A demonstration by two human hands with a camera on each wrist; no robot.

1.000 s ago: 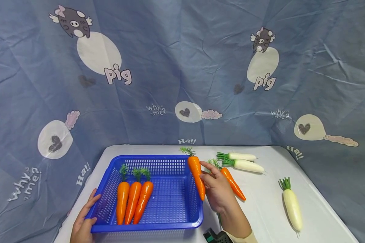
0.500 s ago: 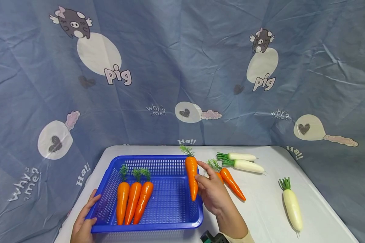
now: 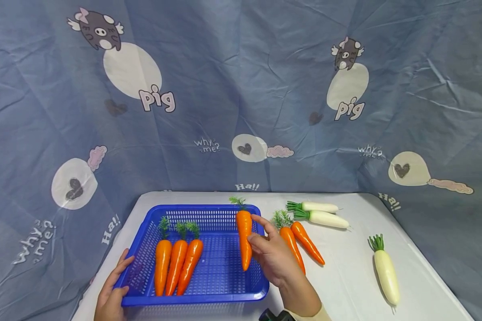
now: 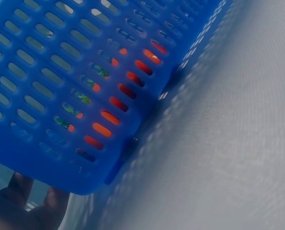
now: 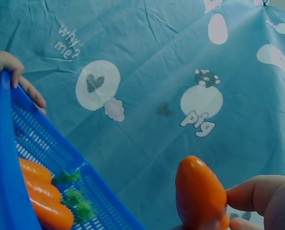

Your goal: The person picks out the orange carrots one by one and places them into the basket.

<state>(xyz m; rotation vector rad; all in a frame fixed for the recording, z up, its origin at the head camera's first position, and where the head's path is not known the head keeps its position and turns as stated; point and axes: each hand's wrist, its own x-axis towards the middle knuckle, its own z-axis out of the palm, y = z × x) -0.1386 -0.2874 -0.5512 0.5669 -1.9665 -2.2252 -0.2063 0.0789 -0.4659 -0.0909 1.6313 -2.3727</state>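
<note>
My right hand [image 3: 276,259] pinches an orange carrot [image 3: 244,236] between fingers and thumb, above the right part of a blue plastic basket [image 3: 193,299]. The carrot's green top points away and its tip points toward me; in the right wrist view its end [image 5: 199,194] looms close. With my left hand [image 3: 111,294] I grip the basket's left rim, fingers curled over it. Three carrots [image 3: 178,265] lie side by side at the left inside the basket. Through the side slots in the left wrist view, orange carrot [image 4: 118,104] shows in patches.
On the white table [image 3: 345,276], two more carrots [image 3: 308,244] lie right of the basket, partly behind my right hand. Two white radishes [image 3: 327,218] lie at the back, another white radish [image 3: 386,276] farther right. A blue printed cloth [image 3: 297,98] hangs behind.
My right hand has carried its carrot leftward, from over the basket's right rim to inside its outline. A carrot on the table behind that hand has come into view. The left hand stays put.
</note>
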